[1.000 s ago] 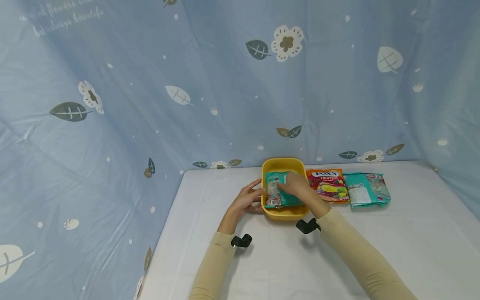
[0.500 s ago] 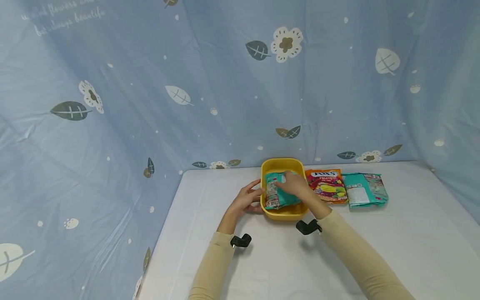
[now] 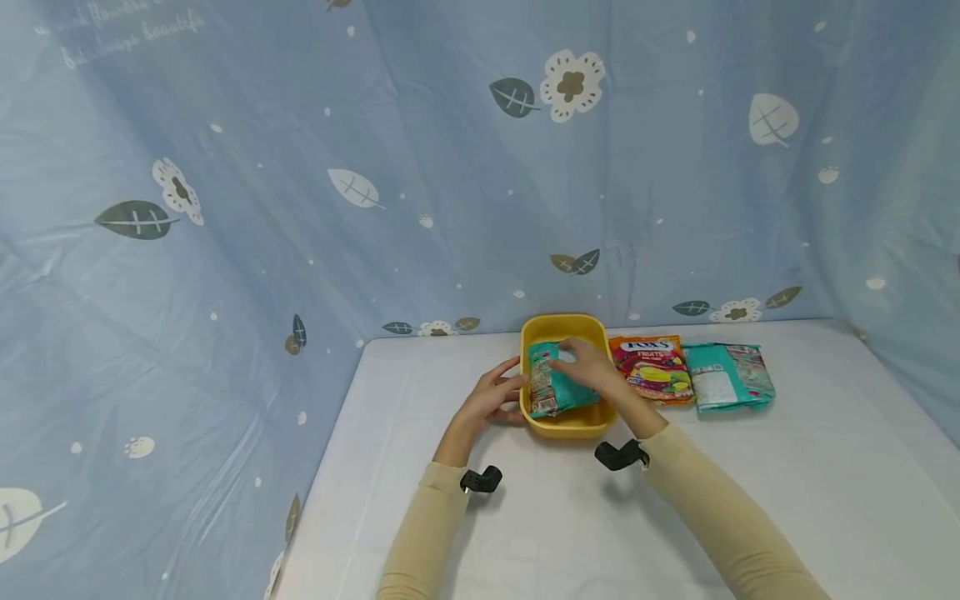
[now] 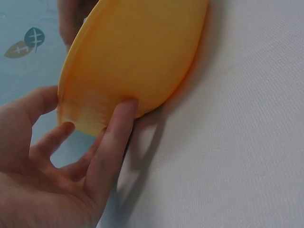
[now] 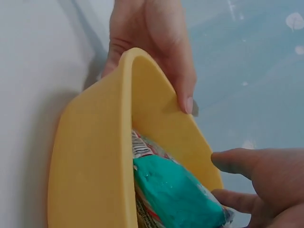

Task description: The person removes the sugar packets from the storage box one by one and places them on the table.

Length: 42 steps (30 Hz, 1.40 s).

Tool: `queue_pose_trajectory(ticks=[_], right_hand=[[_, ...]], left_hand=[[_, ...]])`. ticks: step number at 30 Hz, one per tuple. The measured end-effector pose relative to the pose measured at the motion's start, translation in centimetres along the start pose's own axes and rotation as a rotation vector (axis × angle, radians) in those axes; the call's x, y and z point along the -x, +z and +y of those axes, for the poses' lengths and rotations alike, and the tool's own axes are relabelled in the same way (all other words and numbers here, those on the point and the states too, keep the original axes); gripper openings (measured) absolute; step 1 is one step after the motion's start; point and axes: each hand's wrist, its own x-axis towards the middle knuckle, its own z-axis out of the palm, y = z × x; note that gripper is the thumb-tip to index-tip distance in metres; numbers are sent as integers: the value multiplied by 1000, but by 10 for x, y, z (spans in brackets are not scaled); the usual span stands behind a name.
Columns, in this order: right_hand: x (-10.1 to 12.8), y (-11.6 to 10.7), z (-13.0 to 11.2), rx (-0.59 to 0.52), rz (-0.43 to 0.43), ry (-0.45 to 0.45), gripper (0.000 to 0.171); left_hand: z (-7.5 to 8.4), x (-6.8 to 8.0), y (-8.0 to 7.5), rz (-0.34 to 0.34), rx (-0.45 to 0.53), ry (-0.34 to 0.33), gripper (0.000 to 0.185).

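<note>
A yellow plastic bin [image 3: 570, 429] stands on the white tabletop near the back, holding a teal candy bag [image 3: 545, 387] with a printed barcode. My left hand [image 3: 489, 398] touches the bin's left side. In the left wrist view its spread fingers [image 4: 114, 137] rest against the outer wall, one tip right at the rim. Over the bin hovers my right hand [image 3: 591, 367], thumb and fingers apart, above the bag's right part. In the right wrist view, one fingertip overlaps the bag's end, and a gold-brown printed strip shows beneath the teal wrapper.
Right beside the bin lies an orange and red FOX'S fruit candy bag [image 3: 651, 371]. To its right is another teal bag [image 3: 727, 377] with a white label. A blue curtain [image 3: 450, 167] printed with leaves and flowers hangs behind and at the left.
My right hand has drawn back slightly, and its thumb and fingers have parted over the teal bag, whose upper end shows more. The left hand stays at the bin's side.
</note>
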Motion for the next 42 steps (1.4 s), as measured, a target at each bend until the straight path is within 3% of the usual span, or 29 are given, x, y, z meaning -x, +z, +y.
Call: queue_pose_trajectory(ticks=[4, 11, 17, 42], right_hand=[[-2, 1, 2, -55, -29, 22, 61], [-5, 5, 4, -34, -85, 23, 61], [-3, 4, 7, -92, -77, 6, 58], [5, -15, 9, -98, -21, -18, 68]], left_hand=[[0, -1, -2, 8, -7, -5, 56], [0, -1, -2, 2, -13, -4, 57], [-1, -1, -3, 8, -12, -8, 56], [1, 0, -1, 5, -11, -4, 54]])
